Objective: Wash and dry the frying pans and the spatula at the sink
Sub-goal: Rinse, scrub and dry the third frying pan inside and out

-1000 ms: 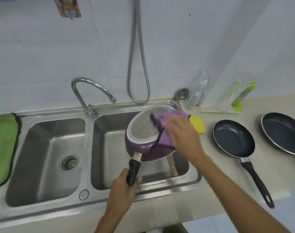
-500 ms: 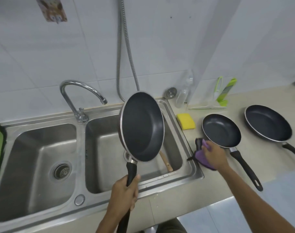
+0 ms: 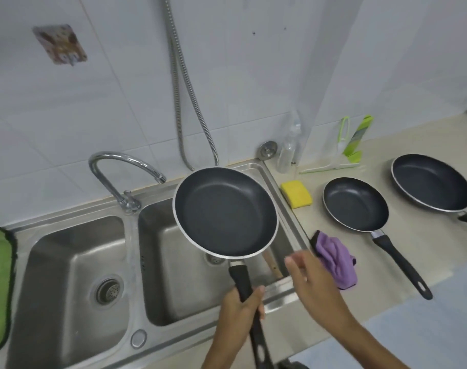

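A: Left hand?
B: Left hand [image 3: 240,310] clenched round the black handle of a frying pan [image 3: 224,211]. Pan is tilted, dark inside facing the camera, held above the right basin of the sink [image 3: 54,225].
A: Right hand?
B: Right hand [image 3: 315,283] released, fingers loose, holding nothing. It is over the sink's right edge, just beside a crumpled purple cloth [image 3: 336,259] on the counter [image 3: 365,283].
A: Other pans?
B: Small pan [image 3: 356,205] and large pan [image 3: 430,186] on the counter, apart. Yellow sponge [image 3: 296,194] between sink and small pan.
A: Spatula?
B: Spatula [image 3: 273,267]: only its wooden handle shows, in the right basin under the held pan.
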The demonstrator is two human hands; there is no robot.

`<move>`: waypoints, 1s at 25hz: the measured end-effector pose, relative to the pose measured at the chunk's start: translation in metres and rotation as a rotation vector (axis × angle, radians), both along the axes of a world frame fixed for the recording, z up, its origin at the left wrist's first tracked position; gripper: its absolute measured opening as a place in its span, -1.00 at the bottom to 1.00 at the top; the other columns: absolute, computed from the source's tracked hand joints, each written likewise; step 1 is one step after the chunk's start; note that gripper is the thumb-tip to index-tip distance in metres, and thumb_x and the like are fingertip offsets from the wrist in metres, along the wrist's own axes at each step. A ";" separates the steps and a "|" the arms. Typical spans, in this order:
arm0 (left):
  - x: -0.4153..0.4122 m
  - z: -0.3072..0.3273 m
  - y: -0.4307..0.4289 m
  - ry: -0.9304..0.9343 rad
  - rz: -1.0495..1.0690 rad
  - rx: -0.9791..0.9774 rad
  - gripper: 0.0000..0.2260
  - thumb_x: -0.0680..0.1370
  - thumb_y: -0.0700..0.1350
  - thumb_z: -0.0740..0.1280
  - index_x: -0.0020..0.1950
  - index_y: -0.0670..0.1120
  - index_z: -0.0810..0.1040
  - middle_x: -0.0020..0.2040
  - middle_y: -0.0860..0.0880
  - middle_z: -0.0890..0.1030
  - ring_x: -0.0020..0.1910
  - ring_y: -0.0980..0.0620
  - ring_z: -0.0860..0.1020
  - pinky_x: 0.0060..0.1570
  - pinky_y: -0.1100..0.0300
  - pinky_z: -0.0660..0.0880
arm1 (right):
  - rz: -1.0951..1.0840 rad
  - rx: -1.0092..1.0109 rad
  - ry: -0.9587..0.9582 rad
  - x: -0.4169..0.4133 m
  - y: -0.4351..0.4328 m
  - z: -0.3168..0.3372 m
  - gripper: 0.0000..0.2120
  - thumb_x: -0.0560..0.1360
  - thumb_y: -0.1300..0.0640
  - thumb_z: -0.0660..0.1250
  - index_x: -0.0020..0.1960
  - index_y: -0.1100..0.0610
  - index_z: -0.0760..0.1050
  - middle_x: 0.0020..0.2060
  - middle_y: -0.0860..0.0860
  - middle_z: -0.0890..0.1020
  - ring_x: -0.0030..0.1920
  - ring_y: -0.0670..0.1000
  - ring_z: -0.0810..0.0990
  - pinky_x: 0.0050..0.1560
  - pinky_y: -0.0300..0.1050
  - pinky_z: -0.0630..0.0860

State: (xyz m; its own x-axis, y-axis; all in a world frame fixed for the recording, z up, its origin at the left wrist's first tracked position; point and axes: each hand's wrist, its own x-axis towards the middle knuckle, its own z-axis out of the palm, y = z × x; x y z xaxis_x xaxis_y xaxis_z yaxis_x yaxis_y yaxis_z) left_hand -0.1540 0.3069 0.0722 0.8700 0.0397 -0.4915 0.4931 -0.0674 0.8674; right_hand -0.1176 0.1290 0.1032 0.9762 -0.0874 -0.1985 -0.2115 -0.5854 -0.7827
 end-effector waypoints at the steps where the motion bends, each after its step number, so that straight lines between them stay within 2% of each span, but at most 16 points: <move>1: 0.005 -0.001 -0.007 -0.020 0.013 0.019 -0.69 0.60 -0.07 0.43 -0.35 -0.08 0.59 -0.41 -0.03 0.63 -0.39 0.09 0.60 -0.24 0.15 0.51 | -0.023 0.116 0.135 -0.014 0.014 0.003 -0.82 0.63 -0.13 0.23 -0.01 -0.04 0.45 -0.13 -0.04 0.65 -0.12 -0.04 0.65 -0.08 0.06 0.65; 3: 0.012 0.001 -0.020 -0.042 0.053 -0.028 -0.79 0.61 -0.03 0.41 -0.16 -0.11 0.67 -0.24 0.00 0.74 -0.21 0.13 0.70 -0.12 0.20 0.60 | -0.060 0.176 0.332 -0.030 0.027 0.006 -0.71 0.63 -0.22 0.15 -0.01 0.00 0.39 -0.14 0.00 0.66 -0.19 0.02 0.68 -0.19 0.08 0.68; 5: 0.016 0.003 -0.032 -0.053 0.074 -0.073 -0.78 0.62 0.03 0.39 0.01 -0.11 0.69 -0.13 -0.04 0.77 -0.10 0.05 0.74 -0.05 0.16 0.65 | -0.054 0.211 0.451 -0.034 0.031 0.008 -0.62 0.63 -0.30 0.07 0.04 0.00 0.38 -0.13 0.04 0.66 -0.22 0.07 0.71 -0.21 0.08 0.68; 7: 0.013 0.003 -0.044 -0.049 0.088 -0.079 -0.69 0.62 0.12 0.37 -0.01 -0.12 0.67 -0.19 -0.10 0.74 -0.22 -0.03 0.72 -0.22 0.11 0.62 | -0.043 0.347 0.508 -0.036 0.030 0.011 -0.62 0.65 -0.29 0.02 0.14 -0.01 0.37 -0.14 0.11 0.65 -0.32 0.09 0.70 -0.34 -0.01 0.66; 9: 0.012 0.007 -0.056 -0.059 0.091 -0.058 -0.65 0.62 0.17 0.34 -0.04 -0.11 0.68 -0.26 -0.14 0.71 -0.33 -0.03 0.67 -0.33 0.10 0.57 | 0.013 0.386 0.482 -0.034 0.021 0.016 -0.56 0.64 -0.32 -0.01 0.14 0.00 0.39 -0.28 0.12 0.64 -0.42 0.08 0.63 -0.41 -0.06 0.61; 10: 0.011 0.009 -0.064 -0.067 0.094 -0.046 -0.65 0.63 0.16 0.32 -0.04 -0.09 0.70 -0.26 -0.12 0.72 -0.32 -0.03 0.68 -0.31 0.08 0.59 | 0.051 0.394 0.483 -0.033 0.011 0.020 -0.49 0.62 -0.36 -0.02 0.07 0.04 0.44 -0.36 0.11 0.61 -0.45 0.07 0.59 -0.43 -0.08 0.58; 12: 0.007 0.020 -0.089 -0.096 0.107 -0.052 -0.71 0.66 0.06 0.31 -0.03 -0.05 0.75 -0.22 -0.08 0.74 -0.20 -0.07 0.72 -0.21 0.09 0.63 | 0.123 0.440 0.539 -0.032 -0.017 0.025 -0.31 0.59 -0.42 -0.04 -0.19 0.14 0.51 -0.46 0.08 0.55 -0.50 0.02 0.52 -0.47 -0.14 0.50; 14: 0.002 0.033 -0.120 -0.135 0.111 -0.067 -0.75 0.67 -0.03 0.30 -0.04 -0.03 0.76 -0.20 -0.09 0.74 -0.14 -0.08 0.73 -0.18 0.14 0.61 | 0.151 0.507 0.593 -0.034 -0.049 0.033 -0.25 0.55 -0.47 -0.02 -0.35 0.15 0.48 -0.49 0.07 0.49 -0.53 0.00 0.44 -0.50 -0.18 0.43; 17: -0.006 0.050 -0.182 -0.206 0.086 -0.079 -0.76 0.67 -0.02 0.30 -0.02 -0.02 0.75 -0.11 -0.13 0.74 -0.07 -0.06 0.73 -0.05 0.12 0.65 | 0.173 0.536 0.541 -0.042 -0.113 0.048 -0.31 0.50 -0.47 0.06 -0.47 0.06 0.45 -0.53 0.06 0.44 -0.58 0.00 0.40 -0.51 -0.19 0.43; 19: 0.000 0.062 -0.232 -0.217 0.044 -0.124 -0.78 0.68 -0.02 0.28 0.03 0.03 0.73 -0.05 -0.13 0.75 -0.04 -0.08 0.73 0.02 0.06 0.66 | 0.211 0.478 0.402 -0.043 -0.162 0.055 -0.37 0.55 -0.41 0.10 -0.33 0.10 0.52 -0.51 0.06 0.43 -0.59 -0.01 0.39 -0.55 -0.20 0.41; 21: 0.009 0.074 -0.287 -0.198 -0.020 -0.135 -0.72 0.70 -0.05 0.23 -0.01 0.04 0.74 -0.06 -0.10 0.76 -0.14 -0.04 0.71 0.00 0.05 0.63 | 0.204 0.396 0.273 -0.042 -0.221 0.063 -0.41 0.59 -0.35 0.13 -0.19 0.17 0.52 -0.50 0.06 0.45 -0.59 0.00 0.40 -0.57 -0.19 0.39; 23: 0.028 0.083 -0.337 -0.171 -0.157 -0.146 -0.65 0.70 -0.05 0.14 0.06 -0.16 0.69 -0.03 -0.05 0.77 -0.26 0.07 0.63 -0.07 0.12 0.54 | 0.152 0.336 0.187 -0.035 -0.275 0.071 -0.47 0.62 -0.30 0.15 -0.17 0.16 0.49 -0.52 0.03 0.47 -0.59 0.00 0.41 -0.56 -0.20 0.38; 25: 0.049 0.088 -0.383 -0.144 -0.252 -0.165 -0.58 0.69 -0.05 0.07 0.13 -0.33 0.59 0.04 -0.05 0.76 -0.24 0.11 0.64 -0.13 0.20 0.50 | 0.082 0.308 0.146 -0.030 -0.325 0.074 -0.48 0.62 -0.29 0.15 -0.15 0.16 0.50 -0.52 0.02 0.50 -0.57 -0.01 0.45 -0.51 -0.19 0.43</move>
